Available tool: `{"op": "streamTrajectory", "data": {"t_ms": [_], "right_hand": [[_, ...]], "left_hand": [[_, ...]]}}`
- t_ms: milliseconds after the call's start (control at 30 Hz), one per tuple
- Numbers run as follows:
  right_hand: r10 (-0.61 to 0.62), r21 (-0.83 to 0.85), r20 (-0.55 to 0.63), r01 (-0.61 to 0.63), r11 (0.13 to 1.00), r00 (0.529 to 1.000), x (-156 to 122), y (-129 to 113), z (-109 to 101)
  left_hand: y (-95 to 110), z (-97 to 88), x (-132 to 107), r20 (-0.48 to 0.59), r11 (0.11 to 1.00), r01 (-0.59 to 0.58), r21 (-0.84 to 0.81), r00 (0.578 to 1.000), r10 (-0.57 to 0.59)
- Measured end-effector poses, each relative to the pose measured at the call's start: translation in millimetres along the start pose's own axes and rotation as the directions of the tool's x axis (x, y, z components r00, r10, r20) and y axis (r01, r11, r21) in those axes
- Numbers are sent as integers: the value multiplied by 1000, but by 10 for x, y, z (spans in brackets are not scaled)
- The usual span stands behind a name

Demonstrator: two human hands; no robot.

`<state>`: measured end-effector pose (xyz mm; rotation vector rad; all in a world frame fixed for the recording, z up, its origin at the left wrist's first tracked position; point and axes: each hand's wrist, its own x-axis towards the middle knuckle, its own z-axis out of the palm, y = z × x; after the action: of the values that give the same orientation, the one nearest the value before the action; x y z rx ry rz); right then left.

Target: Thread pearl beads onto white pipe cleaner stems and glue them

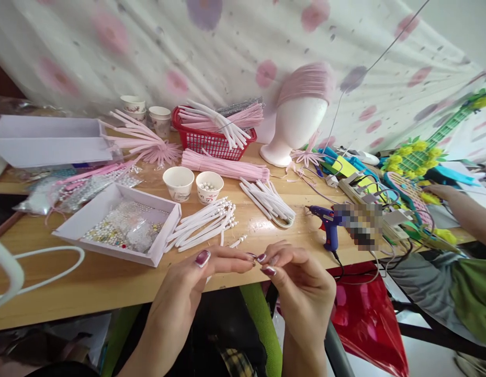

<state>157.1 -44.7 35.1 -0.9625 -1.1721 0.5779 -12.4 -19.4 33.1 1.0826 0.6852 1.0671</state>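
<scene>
My left hand (195,285) and my right hand (300,280) meet fingertip to fingertip at the front edge of the wooden table (109,283). Both pinch something tiny between thumb and fingers; it is too small to make out. Just beyond my fingers lies a bundle of white pipe cleaners tipped with pearls (203,222), with one loose short piece (238,242) nearest my hands. A paper cup holding pearl beads (209,187) stands behind it, beside an empty-looking cup (179,183).
A white tray of beads (123,225) sits left. A blue glue gun (327,222) lies right, by a power strip and cables (368,191). Further back are a red basket of pipe cleaners (213,137), pink bundles (227,166) and a foam head (295,128). Another person's arm (462,207) reaches in at right.
</scene>
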Motion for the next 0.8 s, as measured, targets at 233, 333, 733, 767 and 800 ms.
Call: {"op": "streamTrajectory", "data": {"t_ms": [233,333,733,767,800], "right_hand": [[3,-261,-372,-108,959,928,108,123,-577],[-34,-412,-430,-162,897,902,158,125,-844],[-1,-808,-184,-151,569,983,721,616,-1034],[2,-825,-158,-133,549,987,824,687,-977],[10,-839,-114,-101,534,993,930,757,-914]], "left_hand": [[10,-42,38,-247,998,44,-48,968,-55],[-5,-42,79,-266,996,42,-77,962,-61],[-49,-134,120,-237,976,18,217,971,35],[-47,-132,123,-231,963,-13,270,970,78],[-51,-131,125,-220,950,-46,310,968,119]]}}
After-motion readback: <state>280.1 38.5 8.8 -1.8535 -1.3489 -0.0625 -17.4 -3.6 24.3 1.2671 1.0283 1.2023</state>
